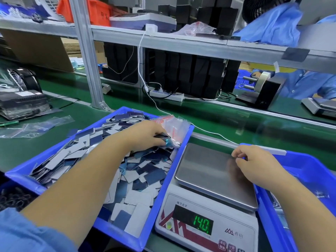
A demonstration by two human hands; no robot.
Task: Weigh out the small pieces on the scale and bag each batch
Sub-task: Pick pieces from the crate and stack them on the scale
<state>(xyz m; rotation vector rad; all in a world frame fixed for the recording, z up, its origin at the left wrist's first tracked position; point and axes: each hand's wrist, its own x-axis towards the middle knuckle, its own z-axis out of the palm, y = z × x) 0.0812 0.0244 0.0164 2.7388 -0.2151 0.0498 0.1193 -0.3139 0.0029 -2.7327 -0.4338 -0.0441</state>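
Head view: our left hand (145,135) is deep in the left bin (163,195), fingers curled round a small stack of the flat pieces (138,171) near the far right corner, right beside the pile of little zip bags (174,124). Pieces are heaped loose across the whole bin, grey and blue faces mixed.

Our right hand (254,160) sits over the far right edge of the scale (209,206), fingertips pinched together. It may hold something thin or clear, but we can't tell. The pan (209,170) looks bare, yet the display (202,224) reads 14.0.

The right bin (309,170) is mostly hidden behind our forearm.

Risks as we see them:
- If that reading is the right hand's weight on the pan, or an un-zeroed offset, the batch weight comes out wrong.
- The stack is slick and loosely fanned, so pieces could slide out mid-carry over the bin wall.
- The bags sit in the bin corner, so one could get scooped up with the pieces.
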